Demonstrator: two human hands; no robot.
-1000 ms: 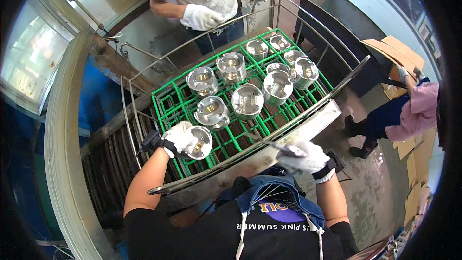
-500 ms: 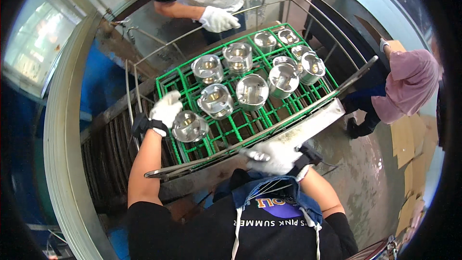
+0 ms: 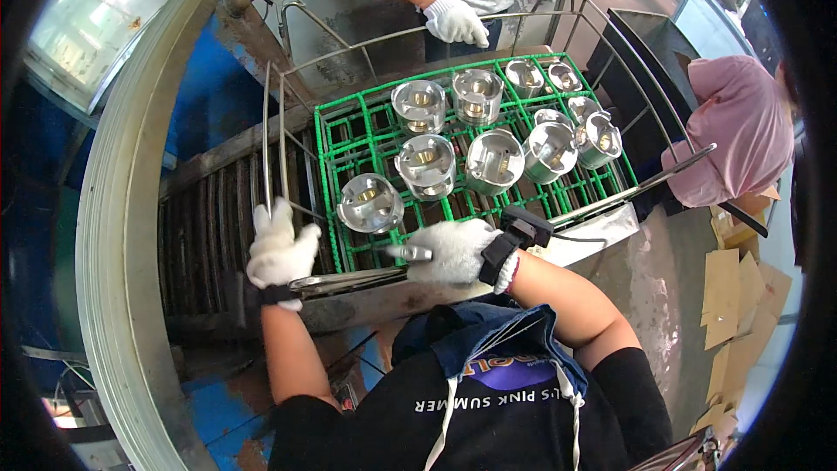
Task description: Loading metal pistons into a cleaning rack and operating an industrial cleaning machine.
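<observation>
Several shiny metal pistons (image 3: pixel 425 166) stand in a green wire-grid rack (image 3: pixel 366 105) in front of me. My left hand (image 3: pixel 281 249), in a white glove, has its fingers spread beside the left metal rail; I cannot tell whether it touches the rail. My right hand (image 3: pixel 458 253), also gloved, is closed around a short shiny metal piece (image 3: pixel 410 253), blurred and mostly hidden by the fingers. It hangs over the rack's near edge, just right of the nearest-left piston (image 3: pixel 370 203). Both wrists wear black straps.
A thin metal rail frame (image 3: pixel 384 42) surrounds the rack. Dark rollers (image 3: pixel 231 227) run out to the left. Across the rack is a co-worker's gloved hand (image 3: pixel 456 19). A person in pink (image 3: pixel 741 122) bends by a dark bin (image 3: pixel 645 44), near flattened cardboard (image 3: pixel 741 314).
My left hand has drawn back from the near-left piston to the left rail. My right hand has moved left and over the rack's near edge with the metal piece. The whole view has shifted.
</observation>
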